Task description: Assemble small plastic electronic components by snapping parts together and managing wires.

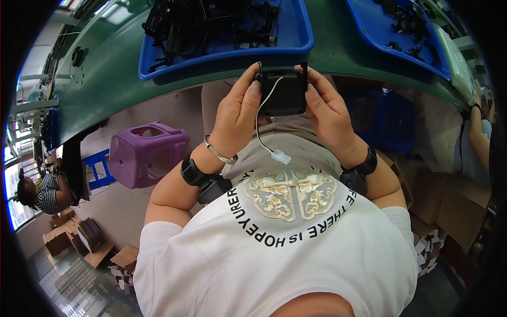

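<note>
Both my hands hold a flat black plastic housing (285,98) by its two sides, just in front of the table edge. Thin black prongs stick up from its far corners. My left hand (240,108) pinches the left side between thumb and fingers. Opposite it, my right hand (328,108) grips the right side the same way. From the housing runs a white cable (259,121), hanging down past my left thumb to a clear plug connector (281,156) in front of my shirt.
On the green table (105,95), a blue tray (227,59) holds many black parts, and another blue tray (369,39) lies to the right. A purple stool (142,153) stands at left. Cardboard boxes (449,203) sit at right. Other people (50,193) are at both sides.
</note>
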The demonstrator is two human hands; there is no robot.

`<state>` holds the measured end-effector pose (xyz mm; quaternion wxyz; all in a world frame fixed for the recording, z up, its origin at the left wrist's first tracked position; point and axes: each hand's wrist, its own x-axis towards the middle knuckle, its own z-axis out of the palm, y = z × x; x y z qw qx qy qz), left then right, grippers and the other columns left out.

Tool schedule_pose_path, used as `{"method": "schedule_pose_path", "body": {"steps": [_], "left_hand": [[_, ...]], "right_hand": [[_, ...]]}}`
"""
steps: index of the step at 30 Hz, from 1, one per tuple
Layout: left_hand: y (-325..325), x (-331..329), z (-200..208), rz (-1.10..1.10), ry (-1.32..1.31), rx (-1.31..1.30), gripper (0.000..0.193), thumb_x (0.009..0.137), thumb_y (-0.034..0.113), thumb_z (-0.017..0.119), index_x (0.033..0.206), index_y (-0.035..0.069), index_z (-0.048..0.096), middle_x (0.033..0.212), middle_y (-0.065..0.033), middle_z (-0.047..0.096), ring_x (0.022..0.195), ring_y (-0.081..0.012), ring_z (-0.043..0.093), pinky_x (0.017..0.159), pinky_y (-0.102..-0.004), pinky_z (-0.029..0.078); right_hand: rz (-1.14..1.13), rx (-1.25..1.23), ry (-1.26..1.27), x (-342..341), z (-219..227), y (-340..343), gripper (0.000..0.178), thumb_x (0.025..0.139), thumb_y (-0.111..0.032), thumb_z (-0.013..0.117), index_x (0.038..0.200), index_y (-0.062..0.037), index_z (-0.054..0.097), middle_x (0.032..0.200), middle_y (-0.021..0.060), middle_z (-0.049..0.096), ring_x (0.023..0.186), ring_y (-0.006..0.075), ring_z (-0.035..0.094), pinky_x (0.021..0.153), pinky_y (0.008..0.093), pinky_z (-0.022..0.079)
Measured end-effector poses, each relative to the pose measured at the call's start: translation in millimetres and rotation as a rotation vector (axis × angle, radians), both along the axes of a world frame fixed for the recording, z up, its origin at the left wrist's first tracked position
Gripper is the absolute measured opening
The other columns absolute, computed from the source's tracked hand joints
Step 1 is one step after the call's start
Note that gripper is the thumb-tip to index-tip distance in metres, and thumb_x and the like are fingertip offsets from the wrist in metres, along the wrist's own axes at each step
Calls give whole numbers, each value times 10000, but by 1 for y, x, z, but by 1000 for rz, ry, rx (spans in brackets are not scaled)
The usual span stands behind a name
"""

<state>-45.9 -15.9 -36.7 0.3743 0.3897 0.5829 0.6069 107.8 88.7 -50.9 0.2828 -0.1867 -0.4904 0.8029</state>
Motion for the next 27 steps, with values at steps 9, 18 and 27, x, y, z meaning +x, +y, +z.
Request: {"method": "schedule_pose_path", "body": {"steps": [9, 18, 27], "left_hand": [[4, 0, 3, -74, 264, 80, 460, 958, 127, 389, 1381, -4, 264, 1032, -48, 536, 725, -54, 467, 652, -189, 432], [16, -23, 10, -182, 131, 240, 471, 965, 146, 379, 1402, 26, 250, 1091, -31, 536, 765, -39, 487, 672, -164, 425], [28, -15, 35, -85, -325, 86, 443, 982, 251, 364, 1387, 76, 323, 976, 38, 547, 687, 17, 428, 563, -119, 381]], "right_hand": [[-37, -76, 45, -12, -7, 11, 376, 969, -155, 401, 1314, -8, 374, 1176, 44, 533, 1031, 72, 510, 879, 203, 405], [33, 130, 23, -10, 10, 17, 423, 973, -198, 398, 1342, -12, 305, 1209, 42, 467, 1081, 71, 444, 928, 207, 343], [-82, 597, -133, -21, 50, 24, 379, 972, -233, 390, 1277, -10, 371, 867, -17, 487, 696, 26, 410, 629, 165, 351]]}}
